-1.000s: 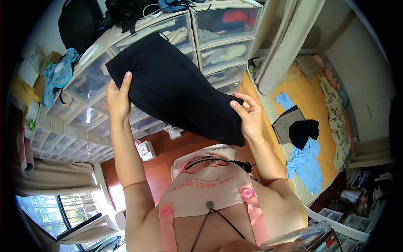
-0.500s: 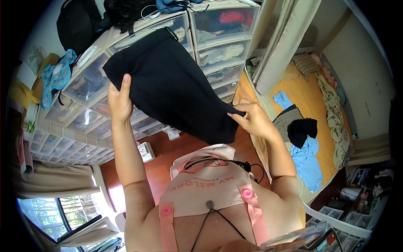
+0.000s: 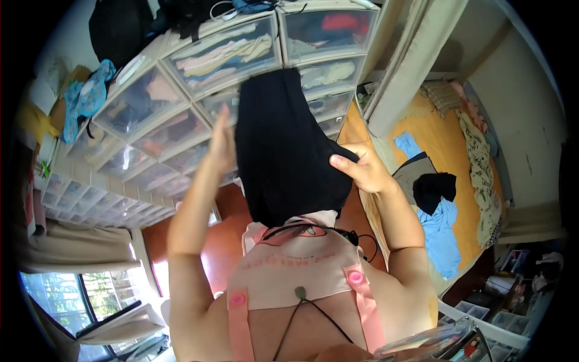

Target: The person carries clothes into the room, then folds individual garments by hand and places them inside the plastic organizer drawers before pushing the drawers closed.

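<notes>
A plain black garment (image 3: 289, 145), perhaps a skirt or folded trousers, hangs in front of my chest, its top edge toward the drawers. My right hand (image 3: 365, 169) grips its right edge, thumb on the near face and fingers behind. To the left of the cloth is my left hand (image 3: 223, 145), blurred by motion, thumb stretched upward and a small gap from the garment's edge. Nothing shows in that hand. The garment's lower end reaches the pink apron (image 3: 289, 271) that I wear.
Clear-fronted drawers (image 3: 223, 54) with clothes inside stand ahead and to the left. At the right, a bed (image 3: 464, 211) bears a blue garment (image 3: 440, 235) and a black cloth (image 3: 434, 190). A black backpack (image 3: 120, 30) rests on top of the drawers.
My left hand has let go of the garment's upper left corner and moved right. The garment has swung from slanting to nearly upright, and my right hand keeps its grip.
</notes>
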A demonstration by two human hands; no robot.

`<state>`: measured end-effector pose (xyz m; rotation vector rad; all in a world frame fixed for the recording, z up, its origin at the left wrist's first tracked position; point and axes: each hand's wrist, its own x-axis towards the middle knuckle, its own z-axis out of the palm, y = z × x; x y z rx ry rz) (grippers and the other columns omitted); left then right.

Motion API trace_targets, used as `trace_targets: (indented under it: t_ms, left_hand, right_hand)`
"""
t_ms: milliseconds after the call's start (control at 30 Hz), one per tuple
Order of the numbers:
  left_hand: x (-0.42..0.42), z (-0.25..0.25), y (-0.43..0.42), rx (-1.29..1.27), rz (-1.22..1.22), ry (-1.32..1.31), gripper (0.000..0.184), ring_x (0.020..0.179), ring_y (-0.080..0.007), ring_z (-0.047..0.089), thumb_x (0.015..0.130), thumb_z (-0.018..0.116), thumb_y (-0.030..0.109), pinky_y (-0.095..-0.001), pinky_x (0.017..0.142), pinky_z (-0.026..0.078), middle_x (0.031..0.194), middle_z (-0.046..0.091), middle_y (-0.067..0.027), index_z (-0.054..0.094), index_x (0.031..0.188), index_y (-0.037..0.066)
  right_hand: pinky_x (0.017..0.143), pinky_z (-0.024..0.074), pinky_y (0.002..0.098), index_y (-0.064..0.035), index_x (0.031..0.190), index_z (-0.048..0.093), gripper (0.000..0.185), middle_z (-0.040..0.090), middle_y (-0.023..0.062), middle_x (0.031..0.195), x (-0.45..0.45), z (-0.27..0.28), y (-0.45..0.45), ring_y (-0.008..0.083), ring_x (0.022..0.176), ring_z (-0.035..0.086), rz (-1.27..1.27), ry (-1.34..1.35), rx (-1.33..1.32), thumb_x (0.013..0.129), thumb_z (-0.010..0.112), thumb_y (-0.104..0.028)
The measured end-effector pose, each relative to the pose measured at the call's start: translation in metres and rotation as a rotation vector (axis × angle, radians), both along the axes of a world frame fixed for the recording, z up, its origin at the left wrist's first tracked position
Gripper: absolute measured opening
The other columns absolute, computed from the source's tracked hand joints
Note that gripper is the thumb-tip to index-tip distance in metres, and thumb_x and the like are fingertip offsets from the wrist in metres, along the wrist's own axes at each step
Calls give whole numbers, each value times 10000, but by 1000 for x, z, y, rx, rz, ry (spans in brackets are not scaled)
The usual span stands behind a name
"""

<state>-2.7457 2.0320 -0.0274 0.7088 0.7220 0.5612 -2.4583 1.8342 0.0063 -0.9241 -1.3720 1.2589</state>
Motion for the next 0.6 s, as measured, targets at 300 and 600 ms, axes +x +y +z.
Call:
trace_targets:
  t_ms: [300,600]
  left_hand:
    - [-5,-86,-73,222,21,-98,1046,1417,-291,464,870,782,154,-432,1187,343,1522,494,-156,121,1674,257]
    - [-8,-78,-80,9,288,-2,986,1196,-287,644,885,746,0,-436,958,551,1394,585,-153,165,1647,231]
  right_hand:
    - [753,545,246,41,1034,739,275,750,15,933,18,-34,10,74,814,668,-267,-16,-168,1030,677,-227]
    - [497,341,209,-16,1097,658,169,570,-78,708,15,-80,21,-5,591,461,-702,-3,-41,1004,703,-150]
